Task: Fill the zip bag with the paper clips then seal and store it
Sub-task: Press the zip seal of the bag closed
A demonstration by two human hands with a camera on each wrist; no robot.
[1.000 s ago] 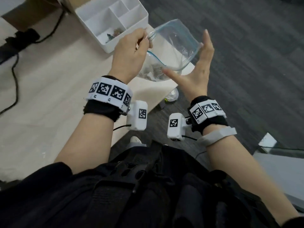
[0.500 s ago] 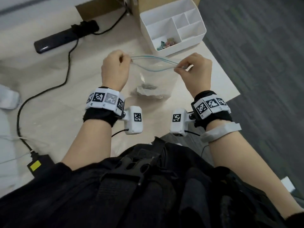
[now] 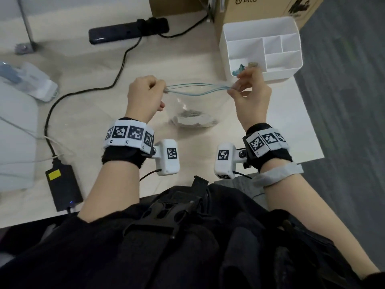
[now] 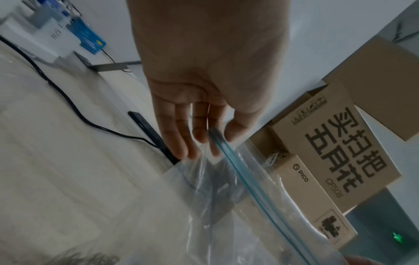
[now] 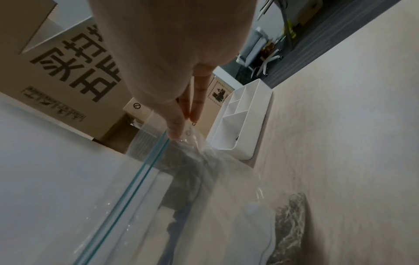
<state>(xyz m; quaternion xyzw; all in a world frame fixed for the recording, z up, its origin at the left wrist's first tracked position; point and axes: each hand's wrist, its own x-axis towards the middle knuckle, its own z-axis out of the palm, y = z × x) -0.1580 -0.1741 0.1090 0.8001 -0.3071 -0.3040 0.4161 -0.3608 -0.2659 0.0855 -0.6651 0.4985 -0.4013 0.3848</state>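
Observation:
A clear zip bag (image 3: 193, 109) with a blue zip strip (image 3: 195, 89) hangs over the table between my hands. A grey heap of paper clips (image 3: 190, 118) lies in its bottom. My left hand (image 3: 145, 94) pinches the left end of the strip and my right hand (image 3: 248, 90) pinches the right end. The strip's two lips bow slightly apart in the middle. The left wrist view shows thumb and fingers on the zip strip (image 4: 229, 152). In the right wrist view my fingertips (image 5: 179, 125) hold the zip bag's corner (image 5: 192, 143).
A white desk organiser (image 3: 262, 49) with a few coloured clips (image 3: 239, 68) stands at the back right near the table edge. Cardboard boxes (image 3: 260, 9) stand behind it. A black power strip (image 3: 127, 31), its cable and a black adapter (image 3: 62, 186) lie at the left.
One second ago my left hand held the bag wide open over the floor edge with my right palm flat against it. Now both hands pinch the zip ends, stretched nearly closed over the table.

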